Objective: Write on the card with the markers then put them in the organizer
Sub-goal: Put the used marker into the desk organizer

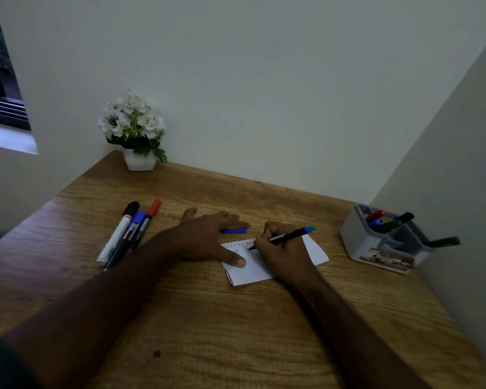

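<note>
A wooden desk [208, 318] fills a wall corner. A grey organizer [359, 242] with several markers stands at its right. A white card [261, 266] lies at centre, with faint lettering too dim to read. The left hand [208, 240] lies flat, fingers spread, thumb pressing the card. The right hand [284, 251] grips a black marker [288, 236], tip on the card. Three capped markers [127, 234] lie left. A blue cap [235, 231] rests beyond the left fingers.

Dim, flat indoor light, perhaps from the window [3, 80] at far left; soft shadows, wide-angle bending at edges, slight softness throughout.
</note>
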